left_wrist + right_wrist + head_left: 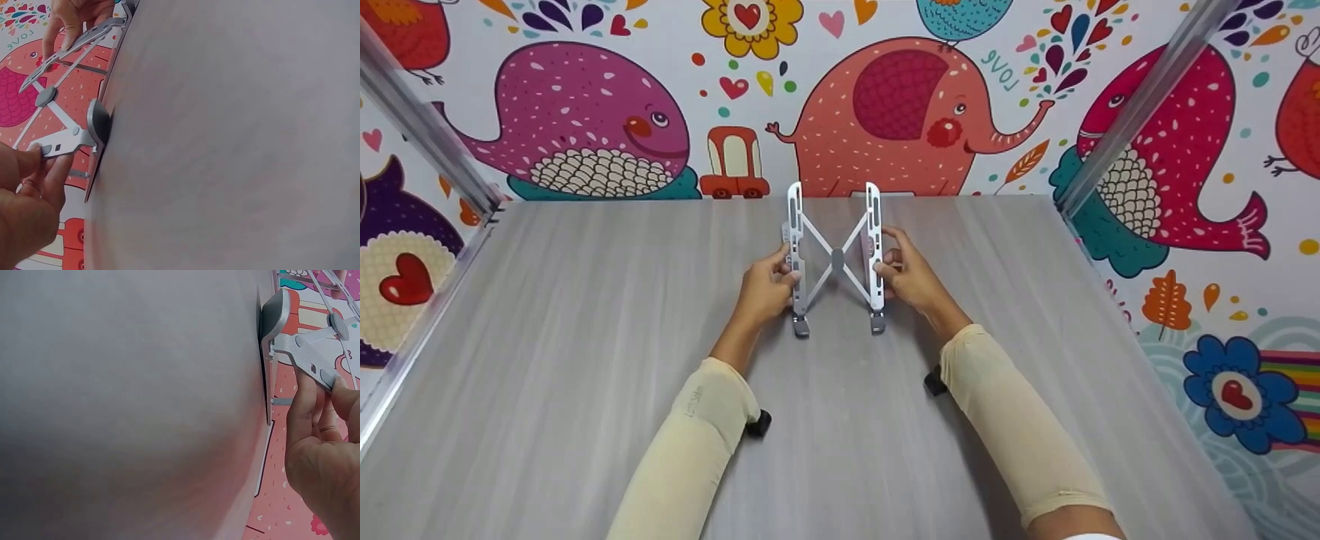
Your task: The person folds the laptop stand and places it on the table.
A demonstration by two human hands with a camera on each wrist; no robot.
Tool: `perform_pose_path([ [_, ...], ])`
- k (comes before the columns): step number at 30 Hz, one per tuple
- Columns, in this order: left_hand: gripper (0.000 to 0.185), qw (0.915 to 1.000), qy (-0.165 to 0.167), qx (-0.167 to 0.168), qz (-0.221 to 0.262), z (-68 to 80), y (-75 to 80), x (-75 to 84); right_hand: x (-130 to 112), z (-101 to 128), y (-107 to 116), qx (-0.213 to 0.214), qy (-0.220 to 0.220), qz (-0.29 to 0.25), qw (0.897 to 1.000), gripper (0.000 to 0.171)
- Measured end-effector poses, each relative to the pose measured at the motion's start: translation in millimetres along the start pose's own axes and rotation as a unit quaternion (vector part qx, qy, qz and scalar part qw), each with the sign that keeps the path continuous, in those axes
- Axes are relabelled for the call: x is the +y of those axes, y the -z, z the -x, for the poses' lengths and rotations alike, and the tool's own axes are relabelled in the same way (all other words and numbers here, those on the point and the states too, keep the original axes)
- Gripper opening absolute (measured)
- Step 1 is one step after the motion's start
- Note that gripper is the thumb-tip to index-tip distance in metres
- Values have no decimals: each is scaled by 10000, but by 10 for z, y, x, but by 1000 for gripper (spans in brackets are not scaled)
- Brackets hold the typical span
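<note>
While both hands grip it, stand seemingly fronts wallpaper.

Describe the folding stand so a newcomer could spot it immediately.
On the grey wood-grain table, below the wall's orange elephant, sits a silver metal folding stand. It alone has two slotted rails joined by crossed struts, with the left hand and right hand gripping each rail.

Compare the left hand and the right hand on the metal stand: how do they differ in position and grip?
The left hand grips the left rail of the folding stand; the right hand grips the right rail. The left hand sits slightly nearer the person, the right hand slightly farther up its rail. Both pinch their rail from the outer side, and both forearms wear cream sleeves.
</note>
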State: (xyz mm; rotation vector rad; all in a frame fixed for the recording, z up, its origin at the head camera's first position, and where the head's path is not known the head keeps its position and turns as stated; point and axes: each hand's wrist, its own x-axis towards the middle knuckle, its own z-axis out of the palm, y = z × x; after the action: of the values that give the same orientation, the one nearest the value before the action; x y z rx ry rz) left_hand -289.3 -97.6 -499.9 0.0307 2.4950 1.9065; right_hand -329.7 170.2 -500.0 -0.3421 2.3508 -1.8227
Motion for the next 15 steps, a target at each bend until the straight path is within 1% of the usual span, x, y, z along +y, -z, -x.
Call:
perform_pose_path([
  [5,62,10000,51,-37,60,2,-5,5,6,-3,-25,23,73,-27,10000,63],
  [10,62,10000,78,-47,-10,5,-10,5,-8,4,-39,25,11,84,10000,62],
  [15,62,9999,74,-38,-93,-1,-26,9,-24,11,-49,-1,-34,-2,10000,62],
])
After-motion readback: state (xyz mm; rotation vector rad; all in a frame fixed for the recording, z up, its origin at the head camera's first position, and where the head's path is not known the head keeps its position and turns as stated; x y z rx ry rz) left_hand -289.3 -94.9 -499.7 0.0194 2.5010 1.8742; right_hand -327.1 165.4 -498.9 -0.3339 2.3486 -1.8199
